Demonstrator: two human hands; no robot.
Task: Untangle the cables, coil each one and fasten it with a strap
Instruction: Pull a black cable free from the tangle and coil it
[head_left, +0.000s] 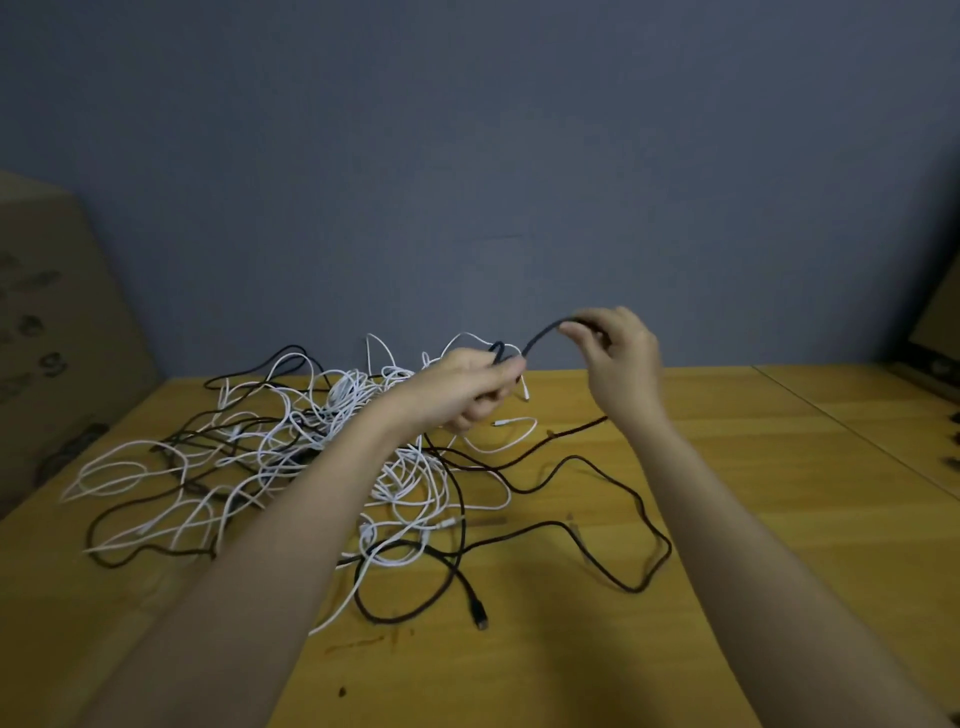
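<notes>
Above the far middle of the surface (727, 519), the left hand (467, 387) and right hand (621, 358) each keep a closed grip on a black cable (540, 336), limp and light, best held near its free end.

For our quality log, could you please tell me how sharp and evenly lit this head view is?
Head view: dim, even light, no glare; both hands, left hand and right hand, motion-blurred around the thin black cable; wooden table edges bowed by the wide-angle lens.
</notes>
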